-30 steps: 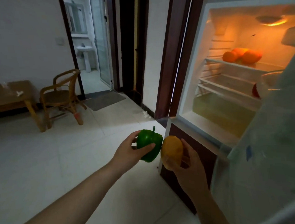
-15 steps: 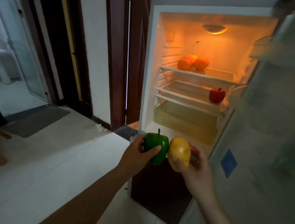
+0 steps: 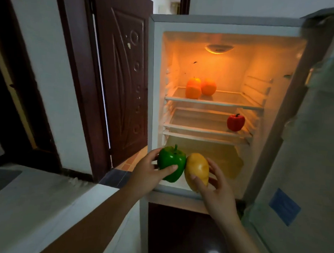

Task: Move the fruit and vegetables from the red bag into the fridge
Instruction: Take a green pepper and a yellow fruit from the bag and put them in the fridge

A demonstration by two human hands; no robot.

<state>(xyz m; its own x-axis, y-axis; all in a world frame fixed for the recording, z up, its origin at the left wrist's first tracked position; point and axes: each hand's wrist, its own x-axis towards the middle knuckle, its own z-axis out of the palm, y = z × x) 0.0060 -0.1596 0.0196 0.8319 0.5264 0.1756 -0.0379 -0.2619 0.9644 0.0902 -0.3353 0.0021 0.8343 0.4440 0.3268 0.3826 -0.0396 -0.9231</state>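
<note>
My left hand (image 3: 148,172) grips a green bell pepper (image 3: 170,162). My right hand (image 3: 215,187) holds a yellow mango-like fruit (image 3: 196,170); the two items touch side by side in front of the open fridge's (image 3: 154,87) lower opening. Inside, oranges (image 3: 200,88) sit on the top shelf (image 3: 230,105). A red bell pepper (image 3: 235,122) stands at the right of the middle shelf (image 3: 196,126). The red bag is out of view.
The fridge door (image 3: 304,151) stands open at the right. A dark wooden door (image 3: 122,86) and its frame lie left of the fridge. Below the lit compartment is the dark freezer front (image 3: 177,232). White floor tiles (image 3: 34,206) spread at the lower left.
My view has swung right and closer to the fridge. Both hands, still holding the pepper and the yellow fruit, have risen toward the lower opening of the lit compartment.
</note>
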